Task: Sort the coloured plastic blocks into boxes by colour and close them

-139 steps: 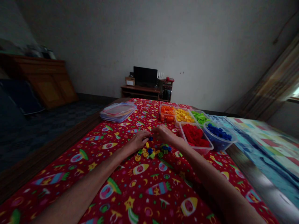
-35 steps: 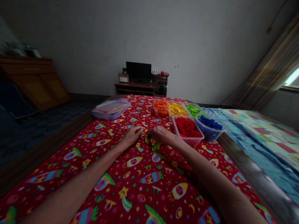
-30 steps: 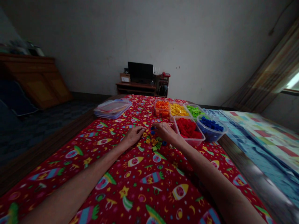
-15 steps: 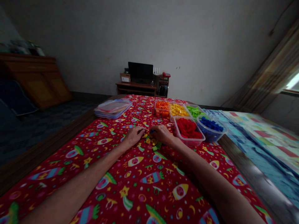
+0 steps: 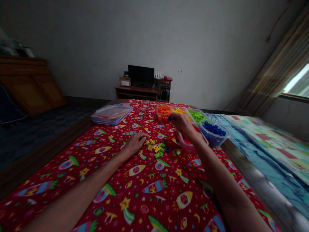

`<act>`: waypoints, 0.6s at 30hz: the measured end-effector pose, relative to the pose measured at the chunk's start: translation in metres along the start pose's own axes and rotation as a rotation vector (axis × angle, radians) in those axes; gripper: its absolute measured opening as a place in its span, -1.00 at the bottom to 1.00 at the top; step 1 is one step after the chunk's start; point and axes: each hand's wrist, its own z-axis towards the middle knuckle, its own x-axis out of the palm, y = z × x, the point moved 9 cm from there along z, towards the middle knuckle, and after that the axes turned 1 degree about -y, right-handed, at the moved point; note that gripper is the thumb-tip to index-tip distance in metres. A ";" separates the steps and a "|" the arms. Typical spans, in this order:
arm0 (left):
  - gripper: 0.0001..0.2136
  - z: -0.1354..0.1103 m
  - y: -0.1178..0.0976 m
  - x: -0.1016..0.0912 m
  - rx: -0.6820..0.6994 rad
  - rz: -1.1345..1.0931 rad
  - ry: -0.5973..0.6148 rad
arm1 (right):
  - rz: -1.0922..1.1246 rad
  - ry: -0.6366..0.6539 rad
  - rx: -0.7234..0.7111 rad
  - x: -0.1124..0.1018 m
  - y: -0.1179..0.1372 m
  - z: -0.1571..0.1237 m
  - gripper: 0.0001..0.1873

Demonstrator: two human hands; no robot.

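Observation:
My right hand (image 5: 182, 125) is raised over the box of red bricks (image 5: 189, 140), pinching a small blue building brick (image 5: 170, 118) at its fingertips. My left hand (image 5: 134, 143) rests on the red patterned cloth (image 5: 135, 187), fingers loosely apart and holding nothing that I can see. Right beside its fingertips lies a small pile of yellow pieces (image 5: 156, 149), with green pieces (image 5: 158, 155) on its near side and a round blue piece (image 5: 167, 149) at its right.
Behind my right hand stand tubs of orange bricks (image 5: 164, 111), yellow bricks (image 5: 178, 110) and green bricks (image 5: 196, 116). A round tub of blue bricks (image 5: 213, 129) is farther right. Stacked lids (image 5: 112, 114) lie at the back left. A monitor (image 5: 141, 75) stands beyond the table.
My right hand has left the pile and moved up and right to the tubs, carrying a blue brick. My left hand stays beside the pile. The view has shifted slightly.

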 end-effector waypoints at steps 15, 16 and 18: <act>-0.73 0.000 -0.012 0.005 0.149 -0.026 0.068 | -0.446 0.030 0.489 -0.109 -0.139 -0.047 -0.60; -0.74 -0.001 -0.015 0.006 0.187 -0.047 0.102 | -0.445 0.015 0.453 -0.106 -0.128 -0.042 -0.61; -0.79 -0.004 -0.020 0.009 0.251 -0.088 0.181 | -0.418 -0.021 0.379 -0.100 -0.098 -0.031 -0.63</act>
